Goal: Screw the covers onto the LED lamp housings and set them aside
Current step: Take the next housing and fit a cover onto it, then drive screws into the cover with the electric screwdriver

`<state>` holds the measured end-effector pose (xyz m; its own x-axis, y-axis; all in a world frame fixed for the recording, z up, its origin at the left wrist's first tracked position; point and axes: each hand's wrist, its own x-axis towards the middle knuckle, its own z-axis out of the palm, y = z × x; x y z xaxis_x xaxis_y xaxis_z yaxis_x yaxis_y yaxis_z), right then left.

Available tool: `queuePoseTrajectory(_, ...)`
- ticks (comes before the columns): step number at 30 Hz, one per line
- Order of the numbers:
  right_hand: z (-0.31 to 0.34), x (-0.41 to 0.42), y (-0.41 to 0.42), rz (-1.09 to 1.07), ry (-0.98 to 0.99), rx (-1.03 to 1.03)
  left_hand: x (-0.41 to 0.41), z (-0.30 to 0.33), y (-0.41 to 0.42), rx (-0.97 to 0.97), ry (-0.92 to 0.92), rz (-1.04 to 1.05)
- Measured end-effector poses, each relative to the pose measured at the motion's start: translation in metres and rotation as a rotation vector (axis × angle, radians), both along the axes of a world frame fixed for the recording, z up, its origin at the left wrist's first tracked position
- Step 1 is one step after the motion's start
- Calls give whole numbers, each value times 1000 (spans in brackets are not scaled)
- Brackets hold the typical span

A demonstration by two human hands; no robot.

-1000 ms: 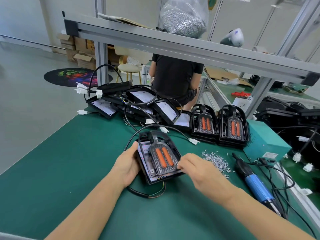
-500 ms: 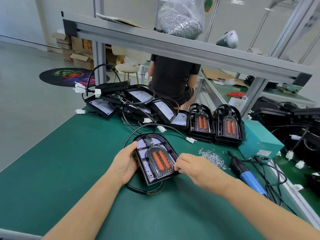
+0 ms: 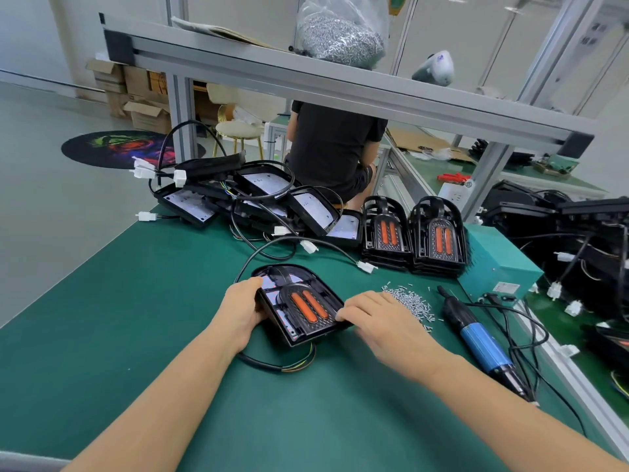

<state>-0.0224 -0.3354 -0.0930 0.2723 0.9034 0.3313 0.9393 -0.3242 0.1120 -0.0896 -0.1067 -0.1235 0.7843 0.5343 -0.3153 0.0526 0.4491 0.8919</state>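
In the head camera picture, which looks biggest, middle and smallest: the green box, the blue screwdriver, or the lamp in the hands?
1. Lamp, though it lies nearest the camera, which makes it look bigger.
2. Blue screwdriver and green box look about alike: the screwdriver is longer but thin, so I won't rank them.

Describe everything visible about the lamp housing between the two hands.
The black arch-shaped plastic lamp housing lies flat on the green bench mat, rounded end away from the person. A black cover with two orange oblong lenses sits on it, white LED board showing at its left. A black cable with coloured wires loops out beneath its near end. The left hand grips its left edge; the right hand's fingers touch its right edge.
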Motion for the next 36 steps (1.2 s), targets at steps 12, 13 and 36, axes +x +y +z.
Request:
queuePoseTrajectory(12,-3,-1,-11,-34,0,50,-10,8,17,871,499,-197)
queuePoseTrajectory(13,-3,-1,-11,-30,5,48,-9,10,17,951,546,-206)
queuePoseTrajectory(36,-26,42,-133,-1156,461,186,5,55,-47,1575,137,24)
